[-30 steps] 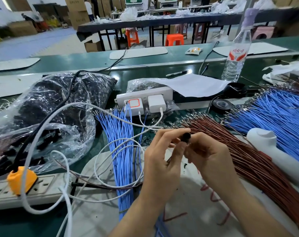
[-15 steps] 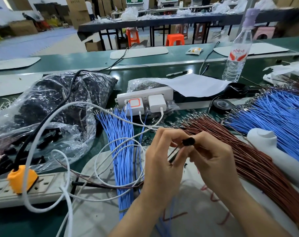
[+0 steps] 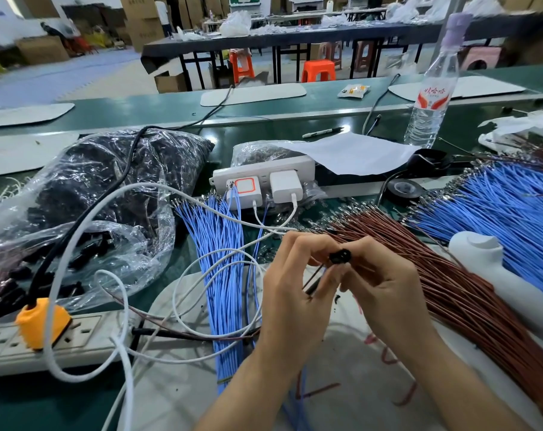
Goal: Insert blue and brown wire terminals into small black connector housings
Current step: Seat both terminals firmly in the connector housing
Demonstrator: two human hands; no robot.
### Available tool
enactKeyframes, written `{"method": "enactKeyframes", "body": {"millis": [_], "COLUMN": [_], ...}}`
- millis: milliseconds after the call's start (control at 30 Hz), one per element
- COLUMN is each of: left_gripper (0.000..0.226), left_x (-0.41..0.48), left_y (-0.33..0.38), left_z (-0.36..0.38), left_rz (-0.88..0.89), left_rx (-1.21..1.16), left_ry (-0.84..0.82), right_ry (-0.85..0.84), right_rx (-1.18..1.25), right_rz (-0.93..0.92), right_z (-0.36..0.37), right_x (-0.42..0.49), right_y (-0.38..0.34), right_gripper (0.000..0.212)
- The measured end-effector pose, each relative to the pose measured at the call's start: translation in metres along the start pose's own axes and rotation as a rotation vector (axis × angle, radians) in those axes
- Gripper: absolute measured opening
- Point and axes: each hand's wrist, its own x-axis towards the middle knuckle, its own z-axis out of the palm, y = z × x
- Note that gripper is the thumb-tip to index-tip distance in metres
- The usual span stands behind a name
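You are holding a small black connector housing [image 3: 340,256] up between your two hands, above the pale work mat [image 3: 177,393] and just in front of the brown wire bundle [image 3: 450,281]. Your right hand [image 3: 385,290] is pinching the housing with its fingertips, its other fingers curling in beneath. Your left hand [image 3: 295,293] is curling its fingers close against the housing's left side and is pinching a thin wire [image 3: 314,273], dark and brownish, which is running from the housing down and to the left between your thumbs; whether its terminal is sitting fully inside the housing, you cannot tell from here. The brown bundle is fanning out under your right forearm, and a white plastic tool [image 3: 497,275] is lying on it, with a large blue wire bundle [image 3: 506,213] spreading beyond that. A second, narrower bundle of blue wires [image 3: 223,259] is lying just left of your left hand, with a looping white cable [image 3: 114,213] crossing over it. A clear plastic bag [image 3: 93,194] full of black parts is slumping at the left, beside a power strip [image 3: 86,337] carrying an orange plug [image 3: 40,321]. Farther back, a white charger strip [image 3: 264,175], a sheet of paper [image 3: 351,154], a roll of black tape [image 3: 404,189] and a water bottle [image 3: 429,104] are sitting on the green bench [image 3: 15,405].
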Motion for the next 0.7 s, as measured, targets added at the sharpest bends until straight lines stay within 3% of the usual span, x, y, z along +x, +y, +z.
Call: {"method": "enactKeyframes", "body": {"millis": [67,200,433,700], "left_gripper": [0.016,0.015,0.025,0.023], "left_x": [-0.0004,-0.0009,-0.0009,-0.0013], "left_y": [-0.0002,-0.0005,0.0025,0.0021], "left_z": [0.0004,0.0006,0.0005,0.0009], "left_rz": [-0.006,-0.031,-0.046,-0.044], "left_rx": [0.006,0.014,0.037,0.015], "left_ry": [0.001,0.004,0.023,0.028], "right_ry": [-0.006,-0.017,-0.030,-0.051], "right_rx": [-0.005,-0.033,0.043,0.042], "right_rz": [-0.017,-0.033,0.037,0.061], "right_z": [-0.0002,-0.0005,0.0030,0.0050], "right_x": [0.0000,0.0002,-0.0006,-0.0018], "right_y": [0.0008,0.0022,0.0016,0.0059], "right_gripper": [0.006,0.023,0.005,0.006]}}
